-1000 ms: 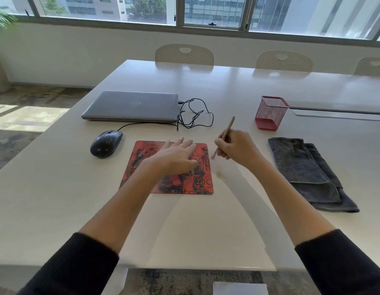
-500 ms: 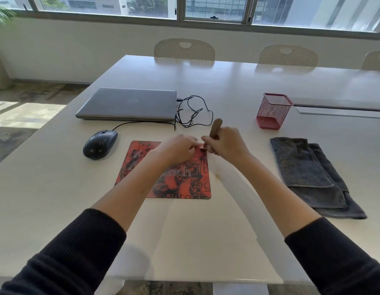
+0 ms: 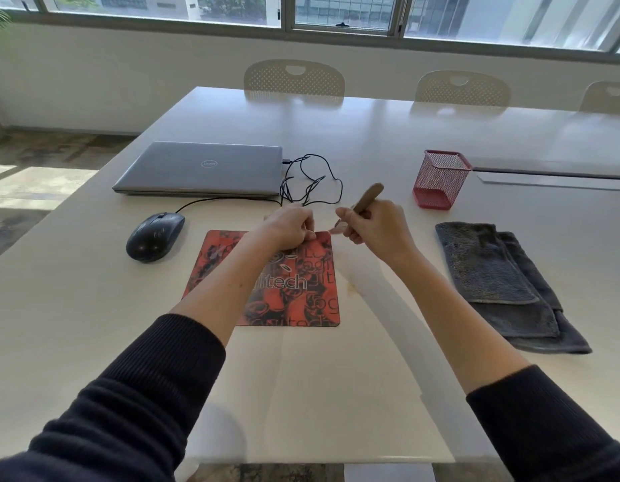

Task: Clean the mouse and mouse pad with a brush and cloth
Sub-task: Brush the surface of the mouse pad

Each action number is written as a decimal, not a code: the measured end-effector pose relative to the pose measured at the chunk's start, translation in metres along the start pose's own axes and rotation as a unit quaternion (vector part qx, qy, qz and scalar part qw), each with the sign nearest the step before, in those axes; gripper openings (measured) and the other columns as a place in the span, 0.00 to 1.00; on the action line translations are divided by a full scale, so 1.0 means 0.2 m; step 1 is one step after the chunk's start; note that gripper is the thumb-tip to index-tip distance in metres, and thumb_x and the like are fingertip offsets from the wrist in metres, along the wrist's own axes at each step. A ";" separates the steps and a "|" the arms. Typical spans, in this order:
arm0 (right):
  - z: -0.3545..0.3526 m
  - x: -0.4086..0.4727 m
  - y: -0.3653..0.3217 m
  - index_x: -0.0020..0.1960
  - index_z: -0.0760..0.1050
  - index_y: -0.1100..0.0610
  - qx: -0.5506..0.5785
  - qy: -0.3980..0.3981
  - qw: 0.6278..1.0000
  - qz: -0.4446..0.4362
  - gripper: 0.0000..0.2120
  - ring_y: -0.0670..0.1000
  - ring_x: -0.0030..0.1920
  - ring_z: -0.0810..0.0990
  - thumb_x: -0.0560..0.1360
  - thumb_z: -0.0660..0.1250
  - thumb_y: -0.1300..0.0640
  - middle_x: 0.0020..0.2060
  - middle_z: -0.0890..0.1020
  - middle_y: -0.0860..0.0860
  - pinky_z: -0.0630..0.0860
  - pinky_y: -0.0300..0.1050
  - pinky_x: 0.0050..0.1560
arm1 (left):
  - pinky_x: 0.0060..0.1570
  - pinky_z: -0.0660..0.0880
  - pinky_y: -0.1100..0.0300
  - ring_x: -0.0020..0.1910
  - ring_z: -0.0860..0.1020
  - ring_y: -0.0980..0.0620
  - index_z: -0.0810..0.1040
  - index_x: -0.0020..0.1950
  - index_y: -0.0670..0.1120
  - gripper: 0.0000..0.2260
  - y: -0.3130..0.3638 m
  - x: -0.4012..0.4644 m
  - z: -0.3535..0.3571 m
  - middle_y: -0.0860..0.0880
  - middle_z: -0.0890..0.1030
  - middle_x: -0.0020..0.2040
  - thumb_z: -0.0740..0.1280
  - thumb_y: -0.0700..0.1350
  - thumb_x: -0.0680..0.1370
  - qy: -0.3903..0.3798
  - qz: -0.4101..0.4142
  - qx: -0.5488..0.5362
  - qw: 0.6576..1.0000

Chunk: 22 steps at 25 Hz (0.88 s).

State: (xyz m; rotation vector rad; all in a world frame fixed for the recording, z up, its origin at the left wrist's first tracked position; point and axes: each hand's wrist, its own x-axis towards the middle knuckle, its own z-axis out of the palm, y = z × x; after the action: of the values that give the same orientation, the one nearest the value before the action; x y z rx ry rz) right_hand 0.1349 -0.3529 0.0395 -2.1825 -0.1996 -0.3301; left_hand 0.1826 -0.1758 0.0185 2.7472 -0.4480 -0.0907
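Observation:
A red and black mouse pad [image 3: 301, 300] lies flat on the white table [image 3: 336, 377]. My left hand [image 3: 291, 227] rests at its far edge with the fingers curled under; nothing shows in them. My right hand [image 3: 374, 227] grips a brush by its brown handle [image 3: 369, 196], bristles pointing down and left, just off the pad's far right corner and a little apart from my left hand. A black wired mouse [image 3: 155, 236] sits left of the pad. A folded dark grey cloth [image 3: 492, 273] lies to the right.
A shut grey laptop [image 3: 204, 167] lies behind the mouse, with the tangled mouse cable [image 3: 312, 182] beside it. A red mesh pen holder [image 3: 440, 179] stands behind the cloth. Chairs [image 3: 294, 80] line the table's far side under the windows.
My left hand went from lying flat on the pad to curled at its far edge. It met the brush tip, and the two hands have now drawn slightly apart.

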 end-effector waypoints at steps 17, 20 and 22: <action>0.19 0.02 -0.11 0.36 0.81 0.63 -0.030 -0.051 0.998 -0.022 0.15 0.47 0.29 0.81 0.76 0.67 0.54 0.29 0.84 0.51 0.81 0.46 0.43 | 0.43 0.67 0.63 0.41 0.74 0.53 0.82 0.44 0.43 0.04 -0.19 -0.04 -0.06 0.49 0.79 0.40 0.74 0.42 0.71 0.034 0.036 -0.067 0.997; 0.16 0.03 -0.10 0.36 0.80 0.65 -0.065 -0.100 0.993 0.010 0.12 0.49 0.28 0.82 0.74 0.66 0.57 0.28 0.84 0.54 0.81 0.43 0.37 | 0.44 0.69 0.62 0.42 0.74 0.53 0.82 0.45 0.43 0.06 -0.19 -0.03 -0.06 0.49 0.79 0.40 0.74 0.43 0.71 0.025 0.013 -0.065 0.997; 0.11 0.05 -0.10 0.34 0.79 0.63 -0.072 -0.131 0.988 0.037 0.10 0.47 0.24 0.80 0.72 0.66 0.59 0.26 0.83 0.52 0.79 0.39 0.31 | 0.44 0.69 0.62 0.42 0.74 0.53 0.82 0.45 0.43 0.06 -0.18 -0.03 -0.06 0.49 0.79 0.40 0.74 0.43 0.71 0.023 0.006 -0.061 0.998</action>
State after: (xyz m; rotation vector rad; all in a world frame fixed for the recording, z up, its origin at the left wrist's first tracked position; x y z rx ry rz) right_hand 0.1429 -0.3222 0.0460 -2.3675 -0.2454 -0.0129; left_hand 0.1897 -0.1382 0.0175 2.6212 -0.4317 -0.0511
